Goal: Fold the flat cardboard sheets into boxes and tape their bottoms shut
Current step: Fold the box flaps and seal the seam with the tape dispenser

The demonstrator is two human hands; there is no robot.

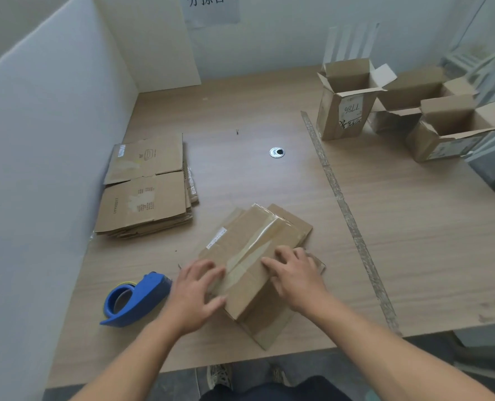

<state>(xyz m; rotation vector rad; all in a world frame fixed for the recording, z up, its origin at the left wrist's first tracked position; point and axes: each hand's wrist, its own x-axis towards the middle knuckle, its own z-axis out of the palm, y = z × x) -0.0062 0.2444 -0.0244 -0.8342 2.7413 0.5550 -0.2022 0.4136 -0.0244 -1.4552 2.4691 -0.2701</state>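
Box (249, 241) lies between left hand (195, 287) and right hand (295, 277), both pressing it.

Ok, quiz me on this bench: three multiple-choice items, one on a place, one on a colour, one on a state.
1. The tape dispenser lies: A. left of the taped box; B. on a shelf; C. in a drawer.
2. The dispenser is: A. red; B. blue; C. grey.
3. The boxes at the far right are: A. flattened; B. taped shut on top; C. upright with top flaps open.
Answers: 1 A, it sits on the table beside that box; 2 B, its body is blue; 3 C, their insides show.
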